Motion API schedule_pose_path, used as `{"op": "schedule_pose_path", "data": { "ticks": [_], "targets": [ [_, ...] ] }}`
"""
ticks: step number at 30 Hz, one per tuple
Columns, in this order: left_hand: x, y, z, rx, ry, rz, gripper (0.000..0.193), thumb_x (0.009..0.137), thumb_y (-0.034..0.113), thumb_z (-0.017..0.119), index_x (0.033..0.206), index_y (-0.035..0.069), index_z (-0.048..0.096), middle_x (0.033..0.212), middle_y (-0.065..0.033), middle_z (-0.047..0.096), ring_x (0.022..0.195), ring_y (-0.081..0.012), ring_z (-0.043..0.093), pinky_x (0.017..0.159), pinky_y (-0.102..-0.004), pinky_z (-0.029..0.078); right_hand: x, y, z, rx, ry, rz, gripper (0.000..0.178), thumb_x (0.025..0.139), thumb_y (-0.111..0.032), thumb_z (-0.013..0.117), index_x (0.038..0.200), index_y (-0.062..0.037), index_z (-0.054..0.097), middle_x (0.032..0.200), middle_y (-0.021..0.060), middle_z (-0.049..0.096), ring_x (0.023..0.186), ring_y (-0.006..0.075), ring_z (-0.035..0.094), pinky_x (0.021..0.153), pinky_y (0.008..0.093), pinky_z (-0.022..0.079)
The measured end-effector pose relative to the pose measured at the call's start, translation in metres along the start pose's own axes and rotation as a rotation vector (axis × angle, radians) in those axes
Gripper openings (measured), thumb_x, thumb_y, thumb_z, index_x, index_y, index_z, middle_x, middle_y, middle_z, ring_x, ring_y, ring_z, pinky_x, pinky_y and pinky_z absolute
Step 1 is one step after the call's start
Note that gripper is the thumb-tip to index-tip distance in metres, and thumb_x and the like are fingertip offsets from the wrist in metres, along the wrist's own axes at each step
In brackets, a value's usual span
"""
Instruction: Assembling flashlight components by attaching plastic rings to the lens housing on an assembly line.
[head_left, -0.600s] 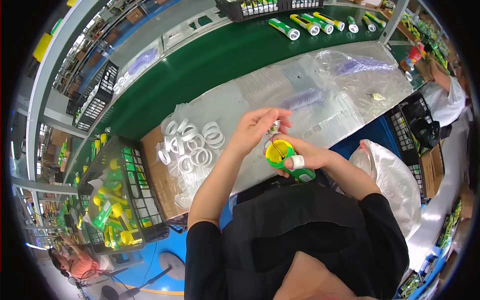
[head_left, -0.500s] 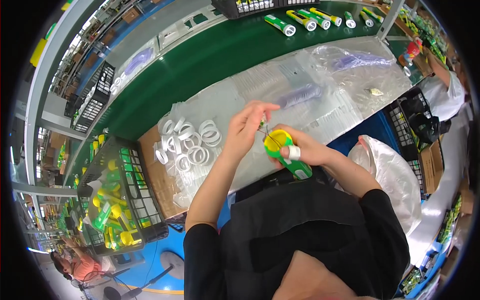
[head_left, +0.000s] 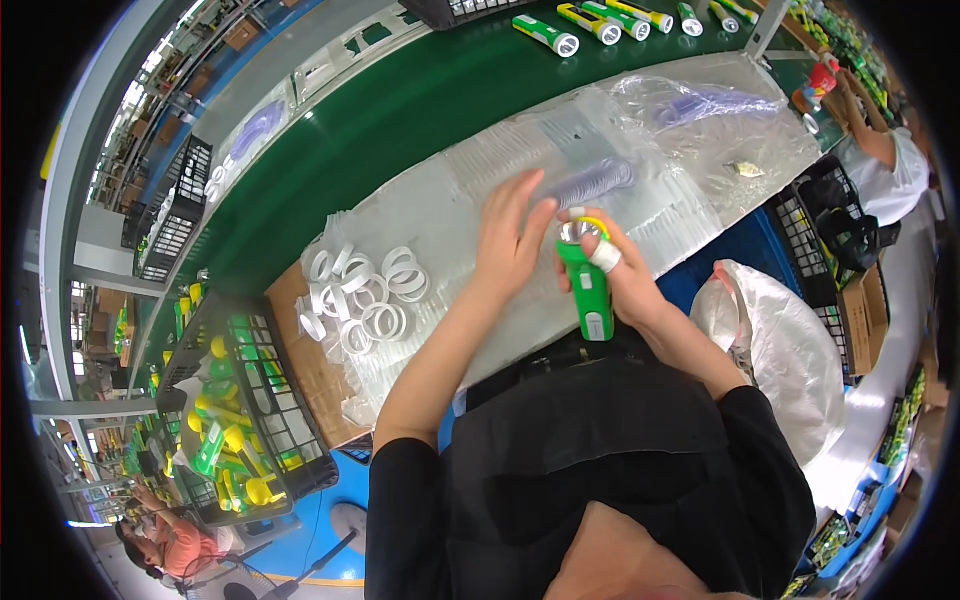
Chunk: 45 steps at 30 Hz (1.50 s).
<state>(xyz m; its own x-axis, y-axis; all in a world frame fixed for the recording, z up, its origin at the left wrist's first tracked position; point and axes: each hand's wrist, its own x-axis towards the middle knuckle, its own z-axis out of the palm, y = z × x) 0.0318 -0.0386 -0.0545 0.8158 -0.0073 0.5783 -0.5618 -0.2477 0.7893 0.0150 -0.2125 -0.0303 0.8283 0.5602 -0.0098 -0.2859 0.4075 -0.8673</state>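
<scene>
One green flashlight clasped now in right grip; left grip spread; seven flashlights lined upper right, worktop.

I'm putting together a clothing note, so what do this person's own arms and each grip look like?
The left sleeve and right sleeve are black and short, leaving the forearms bare. The left grip is ungloved; so is the right grip, with a white wrap around its thumb.
</scene>
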Motion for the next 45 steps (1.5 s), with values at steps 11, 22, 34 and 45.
{"op": "schedule_pose_path", "data": {
  "ticks": [11, 22, 34, 45],
  "targets": [
    [0.008, -0.033, -0.014, 0.362, -0.128, -0.097, 0.052, 0.082, 0.026, 0.073, 0.128, 0.007, 0.058, 0.114, -0.0128, 0.058, 0.107, -0.0306, 0.051, 0.089, -0.0394, 0.043, 0.000, -0.013, -0.009, -0.095, -0.023, -0.051, 0.055, 0.095, -0.043, 0.058, 0.130, -0.0020, 0.046, 0.091, 0.0131, 0.060, 0.075, 0.0190, 0.058, 0.070, 0.0321, 0.049],
    [-0.027, 0.056, -0.044, 0.366, -0.033, 0.292, 0.033, 0.088, 0.014, 0.054, 0.118, 0.003, 0.064, 0.112, -0.0122, 0.058, 0.102, -0.0298, 0.053, 0.092, -0.0418, 0.039, 0.019, -0.006, 0.030, -0.178, -0.318, 0.089, 0.046, 0.095, -0.032, 0.060, 0.128, -0.0026, 0.047, 0.096, 0.0091, 0.060, 0.082, 0.0151, 0.062, 0.068, 0.0288, 0.052],
    [-0.029, 0.044, -0.078, 0.335, -0.005, 0.268, 0.024, 0.088, 0.012, 0.050, 0.107, 0.004, 0.062, 0.110, -0.0117, 0.061, 0.102, -0.0317, 0.054, 0.091, -0.0429, 0.038, 0.048, 0.025, 0.052, -0.035, -0.279, 0.191, 0.044, 0.097, -0.038, 0.056, 0.127, -0.0063, 0.048, 0.099, 0.0085, 0.059, 0.079, 0.0165, 0.062, 0.069, 0.0304, 0.052],
    [-0.068, 0.039, -0.147, 0.846, -0.074, -0.370, 0.025, 0.075, 0.021, 0.078, 0.092, 0.007, 0.066, 0.097, -0.0112, 0.059, 0.089, -0.0294, 0.058, 0.074, -0.0386, 0.049, 0.092, 0.021, 0.050, -0.291, -0.271, -0.257, 0.047, 0.093, -0.035, 0.063, 0.125, -0.0049, 0.046, 0.087, 0.0080, 0.059, 0.076, 0.0155, 0.058, 0.070, 0.0294, 0.047]
  ]
}}
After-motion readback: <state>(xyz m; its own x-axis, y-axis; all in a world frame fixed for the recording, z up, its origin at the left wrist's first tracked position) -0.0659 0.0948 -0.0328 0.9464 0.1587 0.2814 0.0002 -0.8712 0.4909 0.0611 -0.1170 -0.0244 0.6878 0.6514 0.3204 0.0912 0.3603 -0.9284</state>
